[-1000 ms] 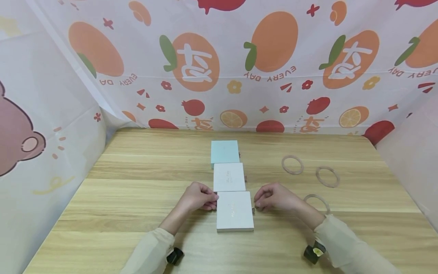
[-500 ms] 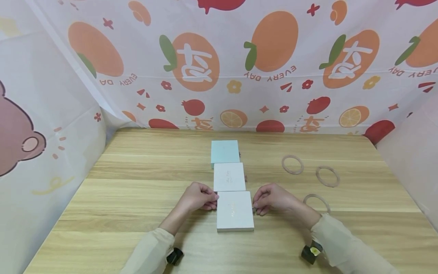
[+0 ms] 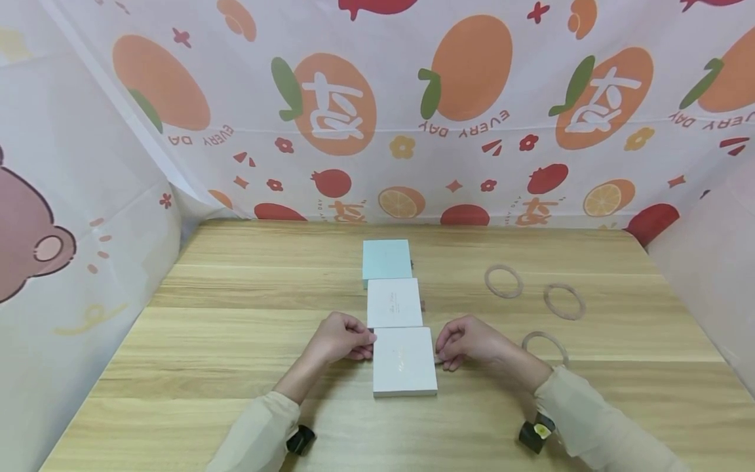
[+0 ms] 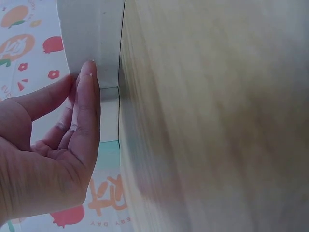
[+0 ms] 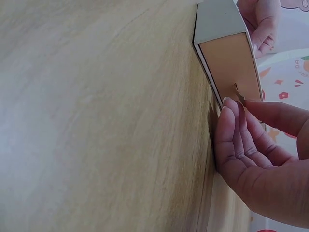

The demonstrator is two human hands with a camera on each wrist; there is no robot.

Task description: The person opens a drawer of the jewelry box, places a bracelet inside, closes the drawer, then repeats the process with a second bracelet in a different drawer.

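Nearest the person lies a flat white box (image 3: 404,364) with gold lettering on its lid. My left hand (image 3: 342,337) touches its left side; in the left wrist view the hand (image 4: 58,145) has fairly straight fingers against the box's side wall (image 4: 96,38), the thumb near the edge. At the opposite side my right hand (image 3: 468,342) pinches a small ribbon pull tab (image 5: 240,94) between thumb and fingers. The tab comes out of a slot in the tan drawer front (image 5: 231,60), which looks flush with the sleeve around it.
Behind this box stand another white box (image 3: 394,303) and a pale blue box (image 3: 386,259), in a row. Several rings lie right of them, including a far ring (image 3: 488,282), a right ring (image 3: 547,303) and a near ring (image 3: 531,335) beside the right forearm.
My right hand has moved slightly left and taken the ribbon tab between thumb and fingers. The left hand stays at the box's left side. The head view has tilted slightly.
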